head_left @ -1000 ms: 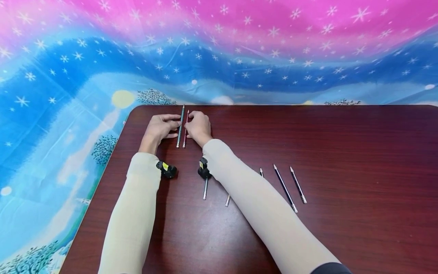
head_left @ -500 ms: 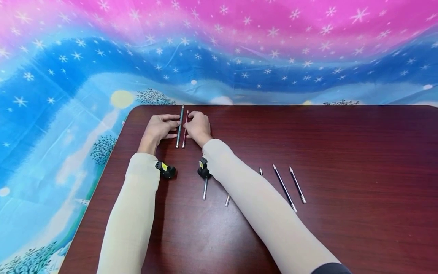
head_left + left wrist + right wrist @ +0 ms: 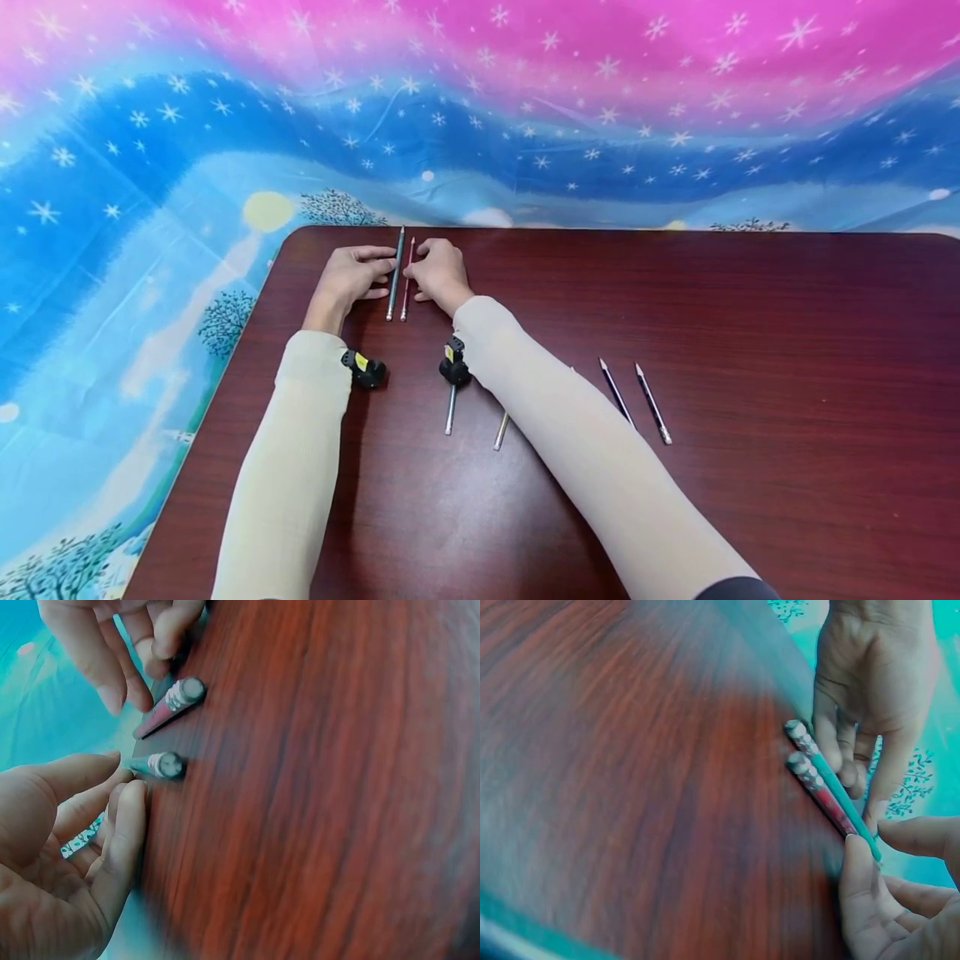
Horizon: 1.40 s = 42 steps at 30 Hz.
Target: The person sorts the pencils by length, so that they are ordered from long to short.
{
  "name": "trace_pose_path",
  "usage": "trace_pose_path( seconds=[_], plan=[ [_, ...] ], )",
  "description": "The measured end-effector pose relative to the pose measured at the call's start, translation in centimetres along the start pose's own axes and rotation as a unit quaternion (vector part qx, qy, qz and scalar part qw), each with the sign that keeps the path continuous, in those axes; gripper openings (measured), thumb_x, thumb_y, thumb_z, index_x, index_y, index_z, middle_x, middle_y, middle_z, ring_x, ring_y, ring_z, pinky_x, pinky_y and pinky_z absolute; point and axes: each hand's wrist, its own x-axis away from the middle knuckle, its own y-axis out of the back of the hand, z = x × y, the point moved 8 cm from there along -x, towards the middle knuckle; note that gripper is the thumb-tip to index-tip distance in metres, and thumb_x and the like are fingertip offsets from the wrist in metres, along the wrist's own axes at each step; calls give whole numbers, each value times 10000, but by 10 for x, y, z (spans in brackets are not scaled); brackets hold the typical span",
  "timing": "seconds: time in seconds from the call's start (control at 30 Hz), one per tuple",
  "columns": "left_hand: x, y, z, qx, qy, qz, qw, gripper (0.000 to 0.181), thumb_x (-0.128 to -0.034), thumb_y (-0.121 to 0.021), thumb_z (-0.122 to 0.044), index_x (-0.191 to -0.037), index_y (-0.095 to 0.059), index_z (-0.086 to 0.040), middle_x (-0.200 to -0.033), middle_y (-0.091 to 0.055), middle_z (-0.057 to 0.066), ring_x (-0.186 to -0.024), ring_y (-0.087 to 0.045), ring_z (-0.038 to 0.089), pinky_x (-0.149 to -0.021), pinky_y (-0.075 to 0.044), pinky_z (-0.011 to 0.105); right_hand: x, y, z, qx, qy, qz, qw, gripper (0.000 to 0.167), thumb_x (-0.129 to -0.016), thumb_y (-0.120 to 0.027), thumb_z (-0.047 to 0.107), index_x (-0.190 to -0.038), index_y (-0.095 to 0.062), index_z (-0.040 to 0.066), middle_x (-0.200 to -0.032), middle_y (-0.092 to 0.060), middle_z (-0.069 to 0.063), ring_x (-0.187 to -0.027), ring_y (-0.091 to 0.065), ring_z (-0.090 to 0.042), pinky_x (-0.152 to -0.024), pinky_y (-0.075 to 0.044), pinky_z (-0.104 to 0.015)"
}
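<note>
Two pencils lie side by side, a narrow gap between them, at the table's far left: a green pencil (image 3: 395, 275) and a shorter red pencil (image 3: 407, 282). My left hand (image 3: 348, 279) is at the green one's left side, fingers extended, fingertips against or very near it. On the other side my right hand (image 3: 441, 271) has its thumb and fingertips at the red pencil, loosely spread. In the right wrist view the thumb and forefinger stand apart around the far ends of the pencils. Exact finger contact is hard to make out.
Nearer on the brown table (image 3: 787, 375) lie a grey pencil (image 3: 450, 412), a gold-toned pencil (image 3: 501, 432) and two dark pencils, one at the right (image 3: 652, 404), the other (image 3: 615, 392) partly under the right sleeve. A patterned cloth (image 3: 480, 100) hangs behind the far edge.
My right hand and forearm have shifted slightly to the right, loosening at the red pencil. The left hand and both far pencils keep their places; the view tilted a little.
</note>
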Motion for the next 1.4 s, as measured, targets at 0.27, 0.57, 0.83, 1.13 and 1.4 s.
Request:
trace_pose_path(
  seconds=[0.27,0.57,0.83,1.13,1.4],
  plan=[
    [2,1,-4,-121,-61,24,9999,379,-1057,-643,-276,-1424,-670,-187,-1174,-648,33,-933,-622,114,-715,-613,190,6,13,0,-118,-188,208,9995,400,-982,-735,106,-1363,-627,47,-1071,-695,-100,-700,-613,-190,-608,-633,-306],
    [9,3,-5,-269,-150,-156,9994,425,-1091,-560,-325,-1467,-614,-136,-1270,-619,73,-993,-611,150,-769,-585,184,26,34,11,-91,104,400,9991,372,-951,-775,111,-1289,-662,7,-939,-682,-82,-705,-609,-214,-572,-610,-309],
    [38,4,-27,-882,-519,-577,9931,415,-1078,-578,-332,-1416,-640,-100,-1183,-660,114,-903,-602,214,-693,-535,230,54,79,17,317,376,434,9978,427,-938,-789,114,-1335,-653,33,-914,-661,-67,-699,-610,-204,-726,-656,-438],
    [79,-24,-43,-790,-1065,-256,9908,394,-1048,-635,-320,-1362,-664,-83,-1087,-689,148,-856,-671,285,-675,-586,283,80,139,-8,507,418,393,9971,435,-940,-775,125,-1342,-649,17,-828,-680,-47,-730,-679,-247,-678,-655,-418],
    [107,-63,-40,-450,-1294,424,9897,376,-1024,-671,-250,-1334,-662,-37,-1124,-718,209,-937,-741,358,-723,-650,347,108,174,-35,706,370,377,9961,458,-961,-762,164,-1369,-627,5,-946,-734,-149,-789,-716,-267,-726,-660,-437]
  ],
)
